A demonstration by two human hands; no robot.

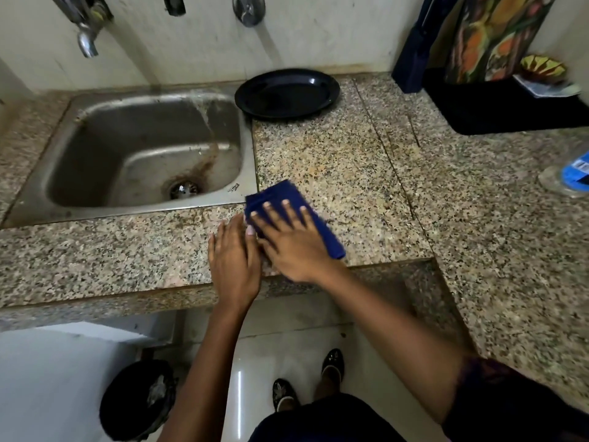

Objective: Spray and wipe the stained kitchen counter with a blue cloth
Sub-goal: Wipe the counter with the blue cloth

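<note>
Cloth (294,215): blue, folded, pressed flat on counter (334,161) under spread fingers of right hand (293,247). Left hand (232,260): laid flat, fingers together, just beside right hand, touching cloth edge.

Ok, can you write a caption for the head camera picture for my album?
Right hand presses a blue cloth flat on the speckled counter beside the sink, left hand alongside.

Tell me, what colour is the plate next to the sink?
The plate is shiny black. It shows best in the head view, at the back of the speckled counter.
</note>
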